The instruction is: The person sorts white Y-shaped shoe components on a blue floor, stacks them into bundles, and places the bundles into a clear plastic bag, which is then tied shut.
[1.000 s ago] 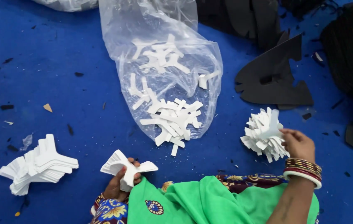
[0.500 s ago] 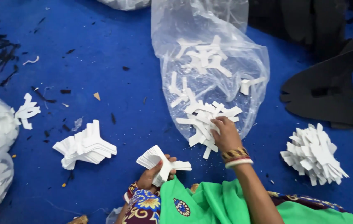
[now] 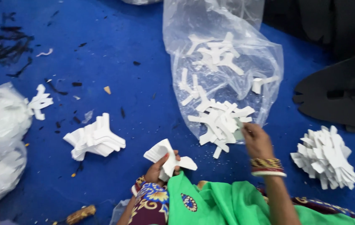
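My left hand (image 3: pixel 159 168) grips a small stack of white Y-shaped cut-outs (image 3: pixel 166 155) just above my lap. My right hand (image 3: pixel 256 141) reaches into the loose heap of white cut-outs (image 3: pixel 221 121) at the mouth of a clear plastic bag (image 3: pixel 223 66), with its fingers closed on one piece at the heap's right edge. More white pieces lie deeper inside the bag. A neat stack of the same shapes (image 3: pixel 96 137) lies on the blue floor left of my left hand. A fanned-out pile of them (image 3: pixel 325 156) lies at the right.
A bulging clear bag of white pieces (image 3: pixel 0 141) sits at the left edge, with a small cluster of cut-outs (image 3: pixel 40 102) beside it. Black foam sheets (image 3: pixel 336 91) lie at the upper right. Dark scraps (image 3: pixel 2 50) litter the blue floor (image 3: pixel 115 54) at upper left.
My right hand left the fanned pile at the right and moved to the heap at the bag's mouth. The view shifted left. My left hand kept its stack.
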